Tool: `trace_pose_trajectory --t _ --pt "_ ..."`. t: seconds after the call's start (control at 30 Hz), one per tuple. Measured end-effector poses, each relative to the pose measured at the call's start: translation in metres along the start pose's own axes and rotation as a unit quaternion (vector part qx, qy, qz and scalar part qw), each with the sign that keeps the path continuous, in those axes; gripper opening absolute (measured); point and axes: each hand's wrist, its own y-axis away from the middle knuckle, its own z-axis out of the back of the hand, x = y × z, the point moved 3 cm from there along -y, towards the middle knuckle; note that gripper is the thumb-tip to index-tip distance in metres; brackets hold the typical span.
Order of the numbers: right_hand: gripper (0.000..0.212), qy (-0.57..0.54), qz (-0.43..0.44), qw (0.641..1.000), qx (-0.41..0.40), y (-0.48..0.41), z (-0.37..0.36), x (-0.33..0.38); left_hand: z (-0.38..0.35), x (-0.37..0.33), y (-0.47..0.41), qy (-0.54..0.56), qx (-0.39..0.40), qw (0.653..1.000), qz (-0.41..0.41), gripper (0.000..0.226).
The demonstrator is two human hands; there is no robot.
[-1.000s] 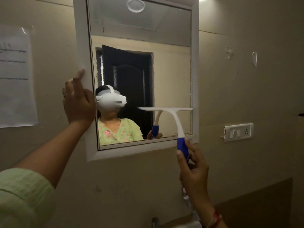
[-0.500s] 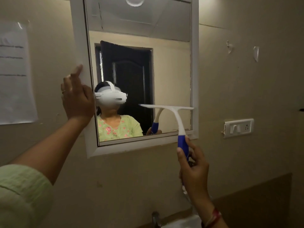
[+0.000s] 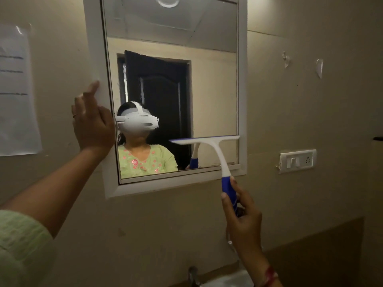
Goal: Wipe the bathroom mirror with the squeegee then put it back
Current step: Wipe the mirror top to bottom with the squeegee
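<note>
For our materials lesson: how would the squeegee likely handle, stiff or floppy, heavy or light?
Probably light: the right hand holds the squeegee up by its blue grip alone. Its white neck holds the wide blade level, so likely stiff.

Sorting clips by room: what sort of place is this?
Likely a bathroom: a white-framed wall mirror, a tap below it, and a squeegee in the right hand.
</note>
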Motion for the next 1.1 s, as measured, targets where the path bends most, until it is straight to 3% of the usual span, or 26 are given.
trace_pose_trajectory --t 0.27,0.5,0.73,1.1 --pt "0.046 -0.011 -0.043 0.999 0.003 0.044 0.002 -0.019 -0.001 0.0 -0.001 -0.005 0.005 1.0 0.002 0.053" --pt "0.039 -0.012 -0.043 0.999 -0.011 0.012 0.005 0.001 -0.001 0.001 -0.001 -0.005 0.005 1.0 0.001 0.052" --pt "0.04 -0.022 -0.107 0.994 -0.012 0.044 0.009 -0.011 -0.001 0.002 -0.001 0.0 0.006 1.0 0.001 0.052" --pt "0.039 -0.008 -0.104 0.994 -0.007 0.033 0.012 0.006 -0.001 0.002 0.0 0.0 0.007 1.0 0.0 0.051"
